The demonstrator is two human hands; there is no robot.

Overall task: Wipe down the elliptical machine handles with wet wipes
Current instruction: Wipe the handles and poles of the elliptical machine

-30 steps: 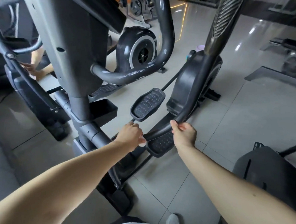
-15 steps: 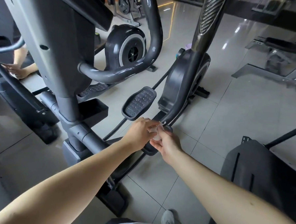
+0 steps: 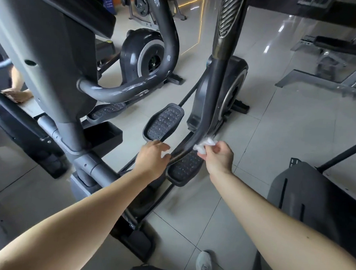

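The elliptical's right moving handle bar (image 3: 213, 89) runs from a ribbed grip at the top down to the pedals. My right hand (image 3: 219, 157) pinches a crumpled white wet wipe (image 3: 204, 145) against the bar's lower curve. My left hand (image 3: 154, 154) hovers just left of the bar's low end, fingers relaxed and holding nothing. The curved fixed handle (image 3: 134, 87) loops off the grey console column (image 3: 59, 66) at the left.
Two studded pedals (image 3: 164, 121) lie under my hands. Another person's hand (image 3: 16, 94) rests on a machine at the far left. A second black machine (image 3: 314, 195) stands at the right, a bench (image 3: 342, 48) at the back right. My shoe (image 3: 203, 264) is on the tiled floor.
The wipe went from my left hand into my right. My right hand, which gripped the bar's lower end bare, now presses the wipe on the bar. My left hand has let go.
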